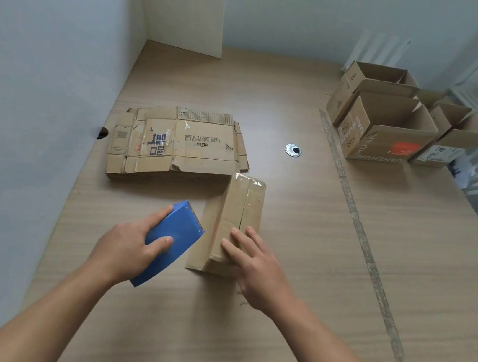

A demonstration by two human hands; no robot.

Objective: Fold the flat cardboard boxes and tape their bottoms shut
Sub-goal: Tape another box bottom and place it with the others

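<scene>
Left hand (126, 244) fingers gripping one blue tape dispenser (175, 227), right hand (258, 270) fingers flat on one box (236, 208), one flat-box stack (180, 147)

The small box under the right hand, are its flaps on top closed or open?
Closed. Both top flaps of the small box lie flat and meet in a seam, and the right hand presses on them.

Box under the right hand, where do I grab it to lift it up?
Probably across its narrow width, from above, squeezing the two long walls. The box lies long and slim on the table, taped bottom up, so those walls sit close together. The right hand rests on its near end; the left hand holds the tape dispenser.
</scene>
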